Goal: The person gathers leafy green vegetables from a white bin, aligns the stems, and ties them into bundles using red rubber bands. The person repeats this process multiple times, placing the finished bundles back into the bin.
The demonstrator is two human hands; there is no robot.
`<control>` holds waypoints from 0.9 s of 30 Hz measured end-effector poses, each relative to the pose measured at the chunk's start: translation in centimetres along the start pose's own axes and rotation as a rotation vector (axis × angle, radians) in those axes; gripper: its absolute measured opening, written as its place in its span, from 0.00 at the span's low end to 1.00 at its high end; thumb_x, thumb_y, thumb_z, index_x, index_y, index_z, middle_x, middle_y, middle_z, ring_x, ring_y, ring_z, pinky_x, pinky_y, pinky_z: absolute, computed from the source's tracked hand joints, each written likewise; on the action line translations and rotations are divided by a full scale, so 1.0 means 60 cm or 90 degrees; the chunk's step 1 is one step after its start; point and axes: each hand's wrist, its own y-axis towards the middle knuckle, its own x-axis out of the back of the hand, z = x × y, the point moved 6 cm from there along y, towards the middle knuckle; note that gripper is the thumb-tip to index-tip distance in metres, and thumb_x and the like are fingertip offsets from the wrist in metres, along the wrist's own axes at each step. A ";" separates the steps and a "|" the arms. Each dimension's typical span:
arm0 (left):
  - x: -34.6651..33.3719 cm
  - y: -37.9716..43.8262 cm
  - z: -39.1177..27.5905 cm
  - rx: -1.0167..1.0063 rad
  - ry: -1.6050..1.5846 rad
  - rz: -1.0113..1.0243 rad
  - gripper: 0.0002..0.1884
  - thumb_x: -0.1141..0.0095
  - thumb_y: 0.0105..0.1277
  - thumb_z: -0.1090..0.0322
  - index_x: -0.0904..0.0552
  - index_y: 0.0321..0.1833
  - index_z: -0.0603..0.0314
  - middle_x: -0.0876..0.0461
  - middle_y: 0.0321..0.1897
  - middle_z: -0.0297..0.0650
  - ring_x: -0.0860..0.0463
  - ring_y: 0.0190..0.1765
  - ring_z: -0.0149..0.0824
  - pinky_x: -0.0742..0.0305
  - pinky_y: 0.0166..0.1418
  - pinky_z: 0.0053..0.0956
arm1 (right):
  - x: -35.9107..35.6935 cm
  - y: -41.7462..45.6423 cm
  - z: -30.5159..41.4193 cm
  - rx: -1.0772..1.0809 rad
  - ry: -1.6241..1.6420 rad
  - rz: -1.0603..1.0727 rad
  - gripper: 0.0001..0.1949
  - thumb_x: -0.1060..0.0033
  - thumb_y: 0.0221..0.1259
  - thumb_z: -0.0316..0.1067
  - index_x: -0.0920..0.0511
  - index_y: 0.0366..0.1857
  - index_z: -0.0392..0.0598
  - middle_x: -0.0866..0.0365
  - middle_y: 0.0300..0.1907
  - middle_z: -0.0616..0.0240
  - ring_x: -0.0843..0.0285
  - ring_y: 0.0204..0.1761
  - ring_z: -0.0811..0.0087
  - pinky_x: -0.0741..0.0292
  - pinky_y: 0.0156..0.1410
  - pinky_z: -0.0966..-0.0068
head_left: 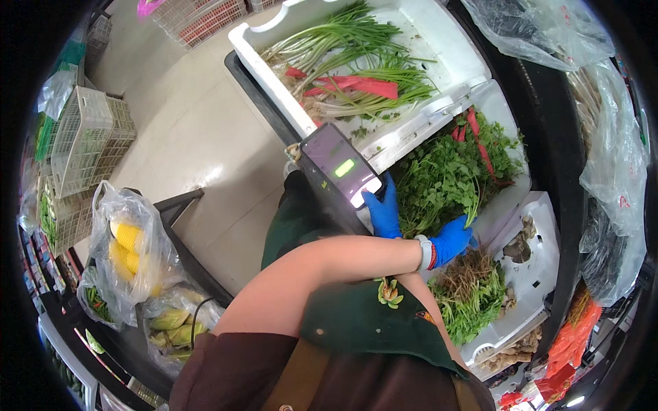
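Note:
Both hands wear blue gloves, and my left forearm crosses over the right one. My right hand (384, 211) grips the lower end of a smartphone (336, 163) with a lit screen, its thumb over the glass. A white band circles my left wrist; my left hand (452, 241) pinches the stems of some cilantro (437, 180), leaves pointing up, at the edge of a leafy pile. Red tape (480, 146) wraps part of that pile. Below my left hand lie leafy greens (468, 313) with brown roots. Its fingertips are partly hidden.
A white foam box (452, 43) holds green onions (354, 36) and red tape. Another foam box (540, 257) stands at right. Plastic bags (611, 169) line the far right. At left are plastic crates (82, 138), bagged yellow items (128, 246) and bagged corn (177, 323).

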 end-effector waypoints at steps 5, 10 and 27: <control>-0.001 -0.006 0.003 0.034 0.008 -0.001 0.22 0.61 0.64 0.71 0.40 0.62 0.56 0.20 0.29 0.41 0.25 0.25 0.30 0.29 0.24 0.24 | 0.000 -0.008 0.003 -0.019 0.009 -0.020 0.35 0.43 0.50 0.27 0.50 0.63 0.39 0.40 0.59 0.55 0.40 0.57 0.66 0.38 0.60 0.74; -0.010 -0.009 0.008 0.008 0.029 0.008 0.20 0.58 0.65 0.69 0.38 0.61 0.57 0.20 0.30 0.41 0.26 0.24 0.29 0.29 0.24 0.22 | 0.013 -0.009 -0.004 0.049 0.079 -0.032 0.36 0.42 0.52 0.29 0.51 0.64 0.42 0.47 0.62 0.53 0.46 0.61 0.64 0.42 0.63 0.72; -0.035 -0.046 -0.237 0.078 0.166 0.295 0.23 0.61 0.67 0.56 0.39 0.63 0.56 0.21 0.39 0.42 0.34 0.24 0.22 0.37 0.29 0.14 | 0.075 -0.103 0.081 0.071 -0.370 -0.198 0.25 0.48 0.56 0.35 0.38 0.58 0.43 0.41 0.61 0.53 0.44 0.63 0.61 0.44 0.66 0.68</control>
